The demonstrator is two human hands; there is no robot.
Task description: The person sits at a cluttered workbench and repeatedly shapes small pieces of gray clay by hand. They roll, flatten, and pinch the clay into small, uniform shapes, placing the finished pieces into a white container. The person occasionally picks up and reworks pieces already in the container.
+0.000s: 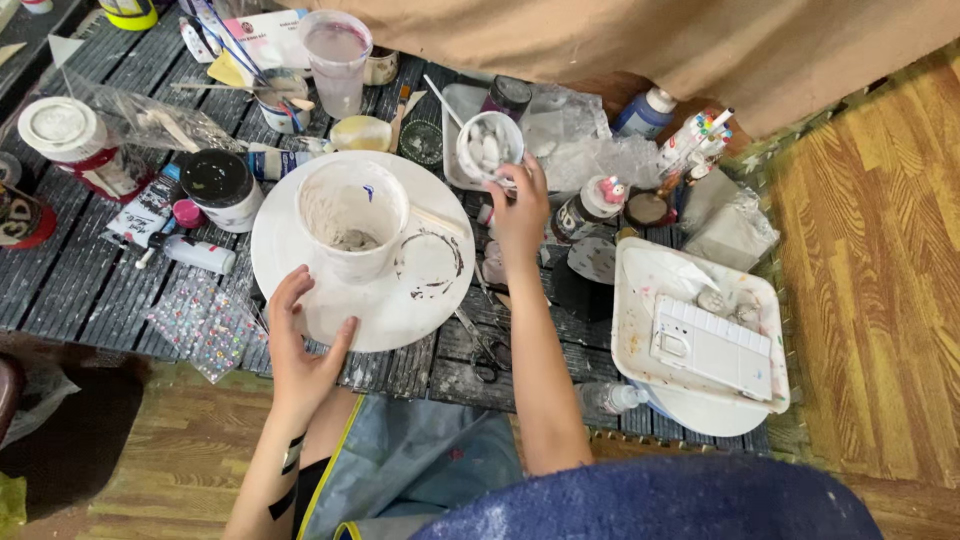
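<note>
Right hand (520, 205) gripping pebble-filled white cup (489, 148), left hand (300, 345) open on round plate (290, 235)

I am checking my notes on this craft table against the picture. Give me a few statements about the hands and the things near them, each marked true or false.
1. The right hand grips the rim of a small white cup with pale lumps inside. True.
2. The left hand holds a pair of scissors. False: it rests open on the edge of the round white plate; the scissors lie untouched on the table.
3. A white tub smeared with grey stands on the plate. True.
4. The tub is full to the brim. False: only a little grey residue shows at the bottom.
5. The white tray lies to the left of the plate. False: it lies to the right.
</note>
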